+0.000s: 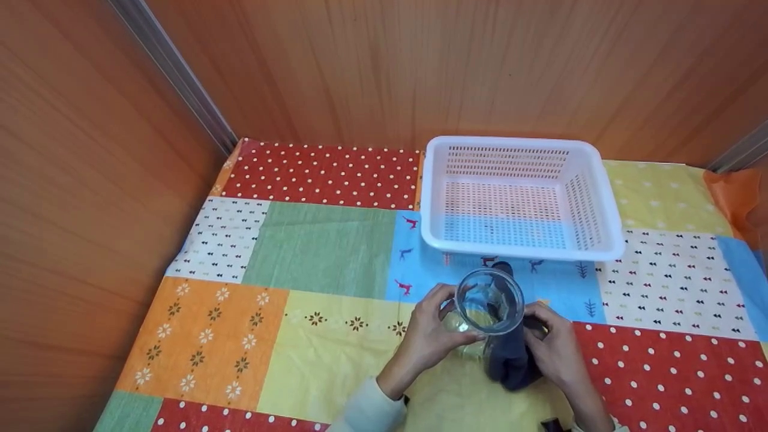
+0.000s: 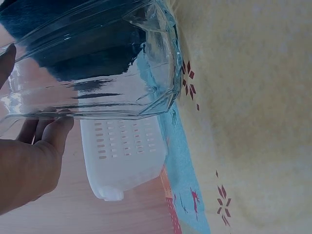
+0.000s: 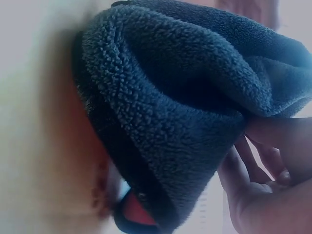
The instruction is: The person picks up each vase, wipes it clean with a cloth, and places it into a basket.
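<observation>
A clear glass jar [image 1: 474, 345] with a round rim stands tilted in my left hand [image 1: 427, 336], whose fingers and thumb grip its side. The left wrist view shows the jar [image 2: 122, 105] with faceted walls and a dark cloth seen through the glass. My right hand [image 1: 551, 343] pinches a dark grey cloth [image 1: 510, 360] against the jar's right side. Up close in the right wrist view, the cloth [image 3: 161, 112] is fluffy with a dark bound edge, bunched into folds, and the fingers [image 3: 239, 170] hold it at one side.
A white perforated plastic basket [image 1: 429, 234] stands just beyond the hands. The table carries a patchwork cloth [image 1: 330, 252] of coloured squares. Wood-grain panels [image 1: 360, 72] rise behind and at the left. Orange fabric [image 1: 735, 198] lies at the far right edge.
</observation>
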`<state>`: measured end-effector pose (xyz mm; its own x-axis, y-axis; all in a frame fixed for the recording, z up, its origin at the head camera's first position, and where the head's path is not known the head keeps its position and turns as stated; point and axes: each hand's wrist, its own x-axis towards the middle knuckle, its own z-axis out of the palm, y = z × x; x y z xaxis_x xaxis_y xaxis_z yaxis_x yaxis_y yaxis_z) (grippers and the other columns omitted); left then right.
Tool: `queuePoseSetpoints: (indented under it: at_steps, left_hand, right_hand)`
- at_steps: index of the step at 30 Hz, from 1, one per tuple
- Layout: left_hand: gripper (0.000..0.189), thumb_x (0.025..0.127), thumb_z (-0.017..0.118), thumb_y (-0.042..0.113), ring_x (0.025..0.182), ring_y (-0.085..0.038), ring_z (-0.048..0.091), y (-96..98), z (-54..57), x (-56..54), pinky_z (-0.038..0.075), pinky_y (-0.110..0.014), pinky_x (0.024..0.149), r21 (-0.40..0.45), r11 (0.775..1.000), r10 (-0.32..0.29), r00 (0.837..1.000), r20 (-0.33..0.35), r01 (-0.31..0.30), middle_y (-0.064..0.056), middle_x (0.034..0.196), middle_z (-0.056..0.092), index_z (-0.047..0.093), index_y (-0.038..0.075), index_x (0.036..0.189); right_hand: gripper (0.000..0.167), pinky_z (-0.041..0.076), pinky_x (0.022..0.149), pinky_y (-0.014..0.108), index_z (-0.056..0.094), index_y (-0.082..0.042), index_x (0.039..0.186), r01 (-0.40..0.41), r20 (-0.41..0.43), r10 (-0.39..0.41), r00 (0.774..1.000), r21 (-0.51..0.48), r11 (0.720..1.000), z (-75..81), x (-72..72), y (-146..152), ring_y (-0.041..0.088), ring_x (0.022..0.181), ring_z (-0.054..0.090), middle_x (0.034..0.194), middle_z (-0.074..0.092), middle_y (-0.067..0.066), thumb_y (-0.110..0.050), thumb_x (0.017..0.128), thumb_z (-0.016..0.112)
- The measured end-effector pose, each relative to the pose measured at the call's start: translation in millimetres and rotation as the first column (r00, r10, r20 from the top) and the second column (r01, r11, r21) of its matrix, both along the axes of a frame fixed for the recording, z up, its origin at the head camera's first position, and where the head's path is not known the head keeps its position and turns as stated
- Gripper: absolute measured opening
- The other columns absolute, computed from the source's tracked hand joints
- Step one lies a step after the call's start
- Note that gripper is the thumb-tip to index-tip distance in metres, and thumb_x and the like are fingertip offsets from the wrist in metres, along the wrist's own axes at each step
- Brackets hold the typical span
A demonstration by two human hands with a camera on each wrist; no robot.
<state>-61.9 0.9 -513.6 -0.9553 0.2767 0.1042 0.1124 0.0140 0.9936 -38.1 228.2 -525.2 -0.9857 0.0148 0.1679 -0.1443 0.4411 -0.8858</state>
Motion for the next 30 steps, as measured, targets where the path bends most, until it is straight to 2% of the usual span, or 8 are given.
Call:
queuePoseSetpoints:
  at_steps: [3,9,14,19,23,27,30]
  left_hand:
    - [0.061,0.070,0.094,-0.004,0.121,-0.015,0.061,-0.1,-0.2,-0.4,0.050,-0.031,0.112,-0.005,1.000,0.001,1.000,-0.006,-0.001,-0.003,0.121,0.063,0.069,0.004,0.125]
    - [0.064,0.070,0.094,-0.006,0.123,-0.015,0.061,0.0,-0.3,-0.9,0.051,-0.028,0.111,-0.012,1.000,0.006,1.000,-0.016,-0.006,-0.003,0.123,0.063,0.068,0.005,0.127]
    - [0.063,0.070,0.094,-0.005,0.123,-0.015,0.061,0.2,-0.8,-1.4,0.051,-0.028,0.111,-0.003,1.000,0.004,1.000,-0.011,-0.004,-0.003,0.123,0.063,0.068,0.005,0.127]
    - [0.063,0.070,0.094,-0.005,0.123,-0.015,0.061,0.8,-1.4,-1.7,0.050,-0.027,0.111,-0.005,1.000,0.004,1.000,-0.003,-0.004,-0.002,0.123,0.063,0.069,0.005,0.127]
    - [0.063,0.069,0.094,-0.006,0.122,-0.014,0.061,1.1,-1.3,-1.5,0.051,-0.027,0.111,-0.006,1.000,0.003,1.000,0.007,-0.003,-0.002,0.121,0.063,0.069,0.005,0.126]
    - [0.063,0.069,0.094,-0.006,0.122,-0.016,0.061,0.8,-0.7,-1.1,0.051,-0.028,0.111,0.006,1.000,-0.001,1.000,0.014,0.001,-0.002,0.122,0.063,0.069,0.005,0.126]
    - [0.063,0.070,0.094,-0.006,0.123,-0.021,0.062,0.6,-0.2,-0.6,0.051,-0.028,0.110,0.007,1.000,-0.001,1.000,0.017,0.001,-0.002,0.122,0.063,0.069,0.005,0.126]
  right_hand:
    - [0.033,0.055,0.082,0.010,0.076,-0.004,0.099,-0.001,0.008,0.001,1.000,0.006,1.000,-8.7,-1.5,1.8,-0.002,0.090,0.063,0.096,0.070,0.000,0.024,0.084,0.071]
    - [0.032,0.053,0.079,0.010,0.076,-0.007,0.097,-0.010,0.020,0.009,1.000,0.033,0.999,-19.6,-4.3,4.5,0.000,0.089,0.065,0.094,0.071,-0.003,0.022,0.085,0.071]
    - [0.032,0.052,0.081,0.010,0.075,-0.008,0.096,-0.006,0.033,0.004,0.999,0.056,0.998,-21.9,-6.3,4.9,0.000,0.091,0.065,0.094,0.072,-0.002,0.022,0.086,0.070]
    - [0.030,0.054,0.082,0.012,0.076,-0.007,0.098,0.011,0.084,-0.017,0.996,0.069,0.998,-21.4,-4.9,3.7,0.001,0.090,0.065,0.095,0.073,0.001,0.021,0.086,0.070]
    - [0.029,0.055,0.083,0.012,0.077,-0.005,0.102,0.022,0.110,-0.028,0.994,0.050,0.999,-16.2,-1.3,1.7,0.001,0.091,0.064,0.099,0.073,0.003,0.019,0.088,0.070]
    - [0.030,0.054,0.086,0.009,0.076,-0.003,0.101,0.023,0.067,-0.023,0.997,0.006,1.000,-2.0,0.9,-2.2,0.001,0.093,0.063,0.098,0.071,0.004,0.022,0.087,0.070]
    - [0.030,0.055,0.086,0.010,0.076,-0.002,0.100,0.026,0.028,-0.025,0.999,-0.039,0.999,12.8,3.0,-5.8,0.002,0.095,0.063,0.097,0.069,0.002,0.023,0.085,0.071]
